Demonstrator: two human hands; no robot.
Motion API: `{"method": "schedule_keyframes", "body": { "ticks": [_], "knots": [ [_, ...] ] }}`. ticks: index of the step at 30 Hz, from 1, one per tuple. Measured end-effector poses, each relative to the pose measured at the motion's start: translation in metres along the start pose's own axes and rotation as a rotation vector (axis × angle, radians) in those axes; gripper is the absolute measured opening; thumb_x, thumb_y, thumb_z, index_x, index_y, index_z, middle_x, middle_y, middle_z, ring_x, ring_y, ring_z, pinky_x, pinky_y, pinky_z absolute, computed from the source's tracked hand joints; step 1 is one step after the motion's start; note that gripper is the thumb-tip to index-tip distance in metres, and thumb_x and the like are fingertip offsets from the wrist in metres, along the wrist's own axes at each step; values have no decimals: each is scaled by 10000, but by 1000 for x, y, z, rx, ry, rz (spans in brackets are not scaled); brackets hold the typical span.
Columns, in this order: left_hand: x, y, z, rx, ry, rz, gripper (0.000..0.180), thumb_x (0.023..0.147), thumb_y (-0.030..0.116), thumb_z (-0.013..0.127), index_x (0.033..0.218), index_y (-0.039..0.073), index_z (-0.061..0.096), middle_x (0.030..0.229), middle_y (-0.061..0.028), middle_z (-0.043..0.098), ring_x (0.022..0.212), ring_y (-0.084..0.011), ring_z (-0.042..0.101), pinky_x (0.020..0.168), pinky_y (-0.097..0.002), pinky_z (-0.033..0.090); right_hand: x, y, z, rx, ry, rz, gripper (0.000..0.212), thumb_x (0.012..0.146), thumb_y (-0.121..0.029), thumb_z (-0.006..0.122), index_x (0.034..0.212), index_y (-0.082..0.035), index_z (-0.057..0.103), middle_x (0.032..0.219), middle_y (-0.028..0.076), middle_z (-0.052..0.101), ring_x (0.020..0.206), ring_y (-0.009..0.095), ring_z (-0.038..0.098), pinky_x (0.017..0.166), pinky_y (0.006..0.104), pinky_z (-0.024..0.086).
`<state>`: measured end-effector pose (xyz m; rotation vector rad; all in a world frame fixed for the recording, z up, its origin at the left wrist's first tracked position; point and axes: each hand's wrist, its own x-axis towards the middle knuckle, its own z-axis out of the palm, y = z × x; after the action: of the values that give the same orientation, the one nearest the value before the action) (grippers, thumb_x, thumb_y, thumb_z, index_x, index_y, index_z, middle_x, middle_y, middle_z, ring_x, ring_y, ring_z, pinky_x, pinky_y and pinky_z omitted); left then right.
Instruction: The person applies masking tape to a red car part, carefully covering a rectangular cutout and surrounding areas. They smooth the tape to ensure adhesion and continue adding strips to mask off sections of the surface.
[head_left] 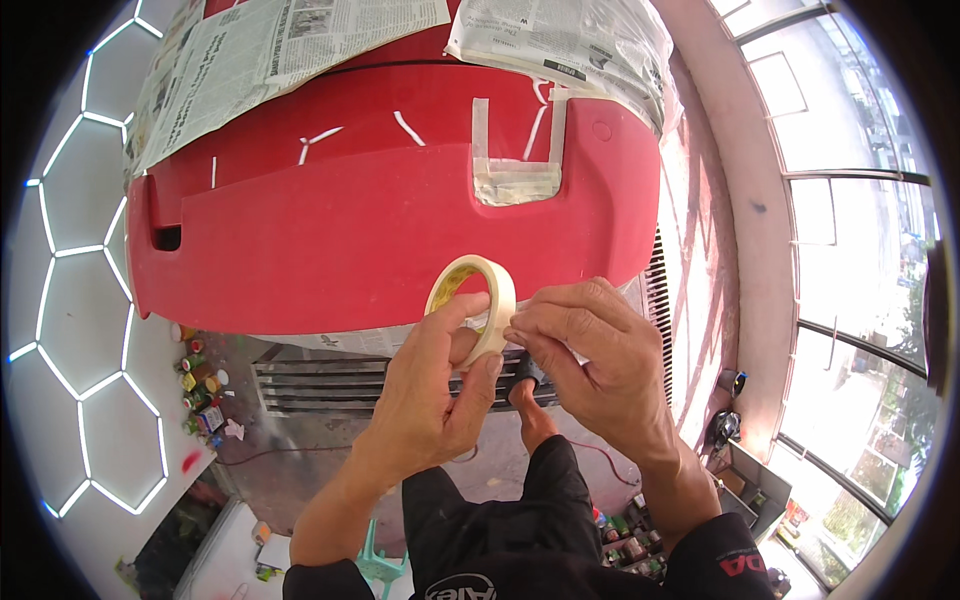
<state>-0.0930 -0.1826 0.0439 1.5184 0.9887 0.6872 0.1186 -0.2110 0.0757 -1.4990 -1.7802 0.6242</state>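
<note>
Tape roll (505, 300) between our fingers | left hand (425, 395) curled snugly through it, right hand (600, 340) pinched closed at its side | we're likely peeling; next seems to call for a steady pull | red car panel (330, 240) beyond our fingers

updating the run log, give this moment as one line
left hand: holding tape roll; right hand: fingertips at roll's side; ahead: red car panel, newspaper
</note>
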Motion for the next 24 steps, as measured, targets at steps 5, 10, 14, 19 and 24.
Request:
{"method": "schedule_keyframes", "body": {
  "ticks": [5,10,14,19,24],
  "knots": [
    [-3,-10,1,153,104,27,304,1035,74,741,1314,-3,645,897,-98,700,680,-315,700,576,-368,518,16,-22,3,-50,67,-13,98,984,-61,823,1045,3,780,956,80,758,839,187,721,737,359,568],
    [-41,-13,20,420,208,460,337,1033,-16,728,1350,22,620,790,-123,664,568,-244,677,513,-362,531,68,46,4,41,187,622,244,1095,-219,704,1070,11,781,930,86,720,759,167,618,717,346,522],
    [-120,-69,27,400,190,255,240,1064,13,702,1292,1,631,829,-144,714,625,-241,730,553,-358,568,86,90,37,-99,29,606,246,1005,-244,771,1088,-14,796,1205,173,731,1171,339,687,1055,466,530],
    [-215,-109,47,221,195,-341,107,1064,92,717,1132,15,689,854,-193,749,796,-416,785,739,-480,615,98,98,67,-193,17,669,209,967,-269,808,1022,-71,848,1308,194,700,1282,407,610,1143,497,485],
    [-262,-115,45,218,224,-467,151,1101,146,686,1153,4,694,879,-213,773,762,-387,795,637,-432,620,103,97,76,-353,33,675,181,940,-270,840,986,-98,867,1289,182,715,1251,407,616,1103,504,525]
  ]
}}
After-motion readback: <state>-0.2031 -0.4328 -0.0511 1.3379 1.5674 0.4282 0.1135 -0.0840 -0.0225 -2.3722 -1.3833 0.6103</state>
